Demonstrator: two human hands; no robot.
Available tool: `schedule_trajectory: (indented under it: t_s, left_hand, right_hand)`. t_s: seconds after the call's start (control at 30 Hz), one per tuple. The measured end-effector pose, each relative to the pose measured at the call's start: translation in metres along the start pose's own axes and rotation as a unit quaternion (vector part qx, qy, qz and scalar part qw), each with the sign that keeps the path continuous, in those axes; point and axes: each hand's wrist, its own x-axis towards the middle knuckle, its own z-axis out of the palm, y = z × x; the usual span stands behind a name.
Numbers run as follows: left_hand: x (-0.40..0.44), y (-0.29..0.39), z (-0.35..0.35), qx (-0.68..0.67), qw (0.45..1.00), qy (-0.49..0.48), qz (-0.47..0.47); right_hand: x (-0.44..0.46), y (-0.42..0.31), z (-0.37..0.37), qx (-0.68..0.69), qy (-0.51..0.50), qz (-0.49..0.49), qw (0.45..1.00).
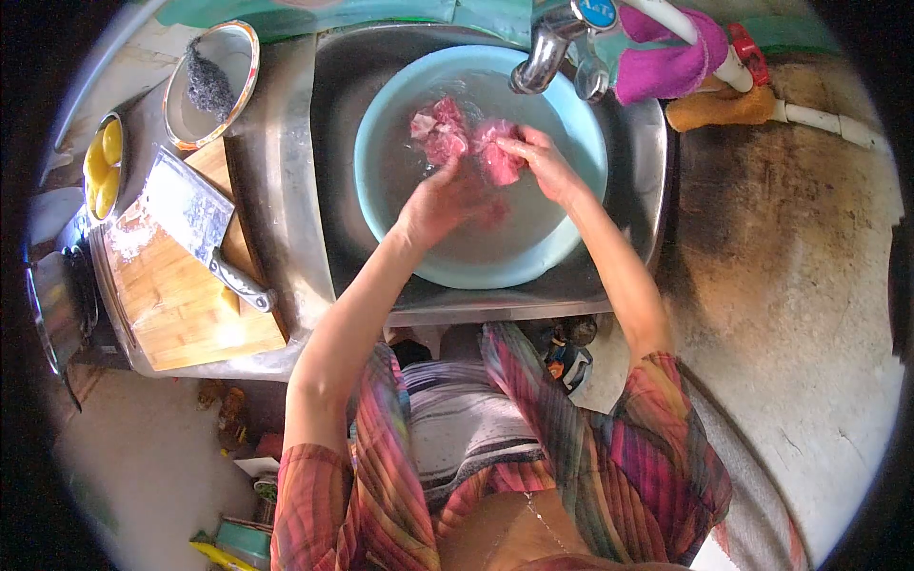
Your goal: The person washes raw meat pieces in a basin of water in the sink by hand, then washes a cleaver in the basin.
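Observation:
A light blue basin with water stands in the metal sink. Pieces of red meat are in it, near the middle. My left hand is over the water just below this meat, blurred, its fingers partly hidden. My right hand pinches another piece of meat between thumb and fingers, to the right of the first pieces. A fainter reddish piece shows under the water beside my left hand.
A cleaver lies on a wooden cutting board at the left. Behind it are a bowl with a dark scrubber and a dish of yellow pieces. The faucet overhangs the basin; purple cloth hangs on a pipe.

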Motion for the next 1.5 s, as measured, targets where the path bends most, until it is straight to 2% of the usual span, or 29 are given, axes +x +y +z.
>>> schedule_trajectory:
  t_s: [0.07, 0.13, 0.2, 0.27, 0.33, 0.4, 0.47, 0.5, 0.57, 0.63, 0.7, 0.83, 0.93, 0.97, 1.0, 1.07, 1.17, 1.23, 1.27, 1.3, 1.33, 1.37, 1.4, 1.47, 1.5]
  left_hand:
    - [0.002, -0.002, 0.006, 0.01, 0.993, -0.113, -0.045]
    - [0.002, -0.008, 0.01, 0.022, 0.996, -0.087, -0.014]
    - [0.002, -0.013, 0.014, 0.192, 0.976, -0.041, 0.09]
    - [0.002, -0.016, 0.014, 0.188, 0.977, -0.032, 0.1]
    - [0.008, -0.017, 0.006, 0.278, 0.954, 0.028, 0.112]
    - [0.01, -0.016, 0.001, 0.288, 0.952, 0.013, 0.105]
    - [0.008, -0.014, 0.006, 0.301, 0.948, -0.002, 0.099]
    - [0.006, -0.015, 0.009, 0.295, 0.949, 0.002, 0.112]
    - [0.005, -0.014, 0.011, 0.288, 0.949, 0.007, 0.125]
    - [0.004, -0.011, 0.013, 0.265, 0.959, -0.029, 0.101]
    - [0.003, -0.009, 0.016, 0.252, 0.963, -0.039, 0.088]
    - [0.002, -0.008, 0.018, 0.241, 0.966, -0.047, 0.077]
    - [0.0, -0.004, 0.019, 0.239, 0.967, -0.053, 0.066]
    - [-0.003, -0.005, 0.022, 0.239, 0.967, -0.053, 0.065]
    - [-0.006, -0.006, 0.026, 0.26, 0.961, -0.058, 0.076]
    - [-0.004, -0.003, 0.031, 0.282, 0.953, -0.064, 0.095]
    - [-0.005, -0.008, 0.026, 0.207, 0.973, -0.099, 0.024]
    - [-0.001, -0.007, 0.024, 0.187, 0.977, -0.097, 0.026]
    - [-0.001, -0.008, 0.023, 0.164, 0.982, -0.093, 0.024]
    - [0.0, -0.007, 0.022, 0.164, 0.982, -0.093, 0.024]
    - [-0.001, -0.006, 0.022, 0.132, 0.987, -0.09, 0.011]
    - [-0.001, -0.005, 0.022, 0.1, 0.991, -0.087, 0.0]
    - [0.001, -0.005, 0.019, 0.099, 0.991, -0.087, 0.002]
    - [0.006, -0.007, 0.011, 0.059, 0.995, -0.082, -0.01]
    - [0.007, -0.007, 0.009, 0.058, 0.995, -0.081, -0.01]
  right_hand:
    - [-0.006, 0.005, 0.007, 0.041, -0.012, -0.037, 0.998]
    - [-0.009, 0.01, 0.019, 0.044, 0.012, -0.045, 0.998]
    - [-0.012, 0.011, 0.026, -0.056, 0.033, -0.065, 0.996]
    - [-0.011, 0.008, 0.024, -0.093, 0.017, -0.057, 0.994]
    - [-0.001, 0.006, 0.019, -0.23, 0.032, -0.098, 0.968]
    - [-0.002, 0.001, 0.017, -0.221, -0.001, -0.114, 0.969]
    - [0.002, -0.001, 0.016, -0.303, -0.094, -0.128, 0.94]
    - [0.005, 0.004, 0.014, -0.194, -0.138, -0.068, 0.969]
    - [0.002, 0.0, 0.014, -0.222, -0.11, -0.085, 0.965]
    - [0.0, 0.0, 0.013, -0.248, -0.082, -0.102, 0.96]
    - [-0.002, 0.004, 0.013, -0.201, -0.075, -0.06, 0.975]
    - [-0.005, 0.007, 0.012, -0.164, -0.078, -0.089, 0.979]
    - [-0.005, 0.008, 0.006, -0.174, -0.082, -0.037, 0.981]
    - [-0.003, 0.01, -0.002, -0.018, -0.103, -0.002, 0.994]
    - [-0.001, 0.013, -0.007, 0.137, -0.122, 0.033, 0.982]
    - [-0.005, 0.004, 0.009, 0.059, -0.106, -0.003, 0.993]
    - [0.0, 0.003, 0.008, 0.055, -0.079, -0.042, 0.994]
    - [0.002, -0.006, -0.004, 0.045, -0.042, 0.037, 0.997]
    - [0.008, 0.003, -0.008, 0.045, -0.042, 0.038, 0.997]
    - [0.015, 0.017, -0.012, -0.122, 0.078, -0.111, 0.983]
    - [0.016, 0.016, -0.008, -0.281, 0.192, -0.253, 0.905]
    - [0.006, 0.017, -0.006, -0.356, 0.238, -0.225, 0.875]
    - [-0.002, 0.018, -0.003, -0.357, 0.236, -0.226, 0.875]
    - [-0.022, 0.009, 0.009, -0.428, 0.227, -0.261, 0.835]
    - [-0.031, 0.004, 0.018, -0.367, 0.186, -0.222, 0.884]
